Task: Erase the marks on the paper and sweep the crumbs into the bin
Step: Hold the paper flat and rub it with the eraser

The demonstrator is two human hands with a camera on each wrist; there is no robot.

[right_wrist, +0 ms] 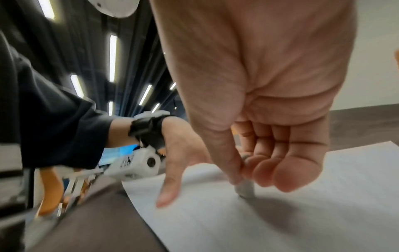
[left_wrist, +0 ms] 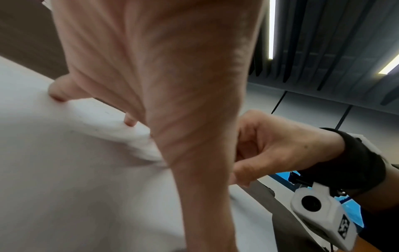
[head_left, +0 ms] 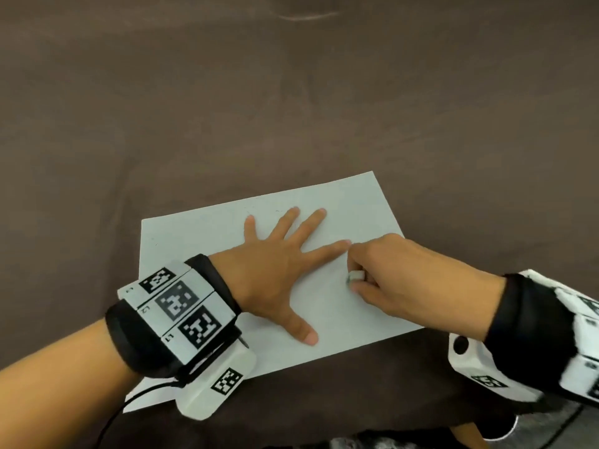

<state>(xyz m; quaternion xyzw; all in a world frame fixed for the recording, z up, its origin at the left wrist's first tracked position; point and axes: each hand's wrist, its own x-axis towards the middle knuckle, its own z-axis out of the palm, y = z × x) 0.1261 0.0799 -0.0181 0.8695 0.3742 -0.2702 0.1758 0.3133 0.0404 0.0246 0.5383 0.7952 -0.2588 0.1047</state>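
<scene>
We see a white sheet of paper (head_left: 324, 312) lying flat and slightly askew on a brown tabletop (head_left: 227, 124). Our left hand (head_left: 272, 270) lies palm down on the sheet, its fingers straight and spread wide, the thumb stretched toward the near edge; it holds nothing and simply presses the paper in place. From the left wrist view the fingertips (left_wrist: 57, 95) meet the sheet, and the paper shows a soft ripple just beside them.

Our right hand (head_left: 385, 280) is curled, thumb and fingers pinching a small pale eraser (head_left: 355, 276). The eraser stands with its lower end touching the paper, just beside the tip of the left index finger. In the right wrist view the eraser (right_wrist: 245, 189) shows below the thumb, its bottom end on the sheet, with a dark shadow spreading across the paper next to it.

A few faint specks sit near the far edge of the sheet, beyond the left fingers; they may be pencil marks or crumbs, but the picture is too soft for us to tell which.

Both wrists wear black straps carrying white blocks printed with black square patterns (head_left: 181, 303), and a thin black cable runs from the left one.
</scene>
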